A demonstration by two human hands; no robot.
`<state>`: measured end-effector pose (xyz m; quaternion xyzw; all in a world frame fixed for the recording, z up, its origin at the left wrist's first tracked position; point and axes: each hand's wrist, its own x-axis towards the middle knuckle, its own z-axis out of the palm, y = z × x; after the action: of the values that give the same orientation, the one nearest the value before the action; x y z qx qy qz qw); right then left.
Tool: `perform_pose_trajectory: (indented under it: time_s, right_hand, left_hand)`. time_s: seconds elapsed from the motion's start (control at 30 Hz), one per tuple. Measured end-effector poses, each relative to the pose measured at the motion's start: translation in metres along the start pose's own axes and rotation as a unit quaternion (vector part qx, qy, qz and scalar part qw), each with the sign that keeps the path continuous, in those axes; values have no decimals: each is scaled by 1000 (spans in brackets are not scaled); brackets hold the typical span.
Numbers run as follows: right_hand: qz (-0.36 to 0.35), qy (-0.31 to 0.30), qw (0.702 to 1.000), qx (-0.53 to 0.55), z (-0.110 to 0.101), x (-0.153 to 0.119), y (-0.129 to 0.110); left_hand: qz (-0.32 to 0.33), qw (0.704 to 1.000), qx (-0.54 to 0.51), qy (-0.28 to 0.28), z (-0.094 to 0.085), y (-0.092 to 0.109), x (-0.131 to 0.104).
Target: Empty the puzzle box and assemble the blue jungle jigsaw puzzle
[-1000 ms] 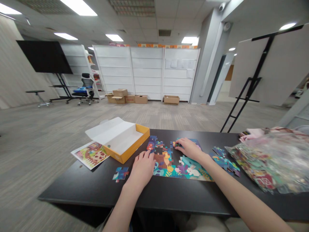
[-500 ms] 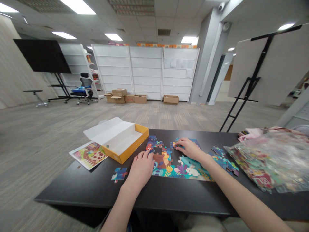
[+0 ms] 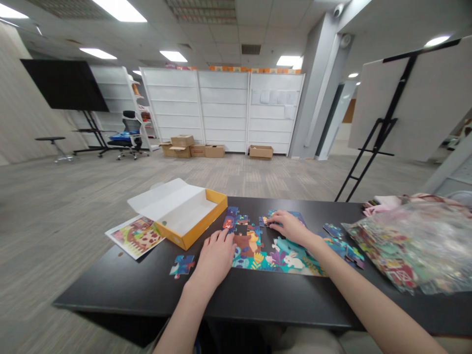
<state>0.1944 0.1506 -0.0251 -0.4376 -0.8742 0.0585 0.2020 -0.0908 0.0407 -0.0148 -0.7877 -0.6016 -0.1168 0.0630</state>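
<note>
A partly joined jigsaw puzzle [image 3: 254, 243] with animals and plants lies flat on the black table, with gaps in its middle and upper part. My left hand [image 3: 216, 253] rests palm down at its left edge, fingers stretched out and touching the pieces there. Near the top gap, my right hand [image 3: 289, 227] has its fingertips closed at a small puzzle piece [image 3: 263, 221]; the hand covers part of the picture behind it. Left of my left hand lie a few loose blue puzzle pieces [image 3: 182, 265]. More loose pieces [image 3: 334, 230] are beyond my right forearm.
An open yellow box [image 3: 204, 221] with a white inside stands at the back left, beside a printed picture sheet [image 3: 138, 236]. A clear plastic bag [image 3: 416, 246] of colourful contents fills the right side of the black table [image 3: 147, 292].
Almost nothing differs. My right hand and the puzzle piece at its fingertips have shifted very slightly; my left hand stays in place.
</note>
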Motion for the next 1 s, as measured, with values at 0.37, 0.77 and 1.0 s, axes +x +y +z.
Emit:
perform_pose_trajectory:
  time_s: [0.37, 0.77, 1.0]
  right_hand:
    - [-4, -46, 993, -110, -16, -2, -21]
    - [138, 0, 981, -135, -55, -15, -8]
    - [438, -96, 873, -191, -99, -63, 91]
  left_hand:
    - [-18, 1000, -8, -22, -6, 2, 1]
    - [-11, 1000, 1, -24, -6, 1, 1]
    - [-11, 1000, -4, -28, -8, 2, 1]
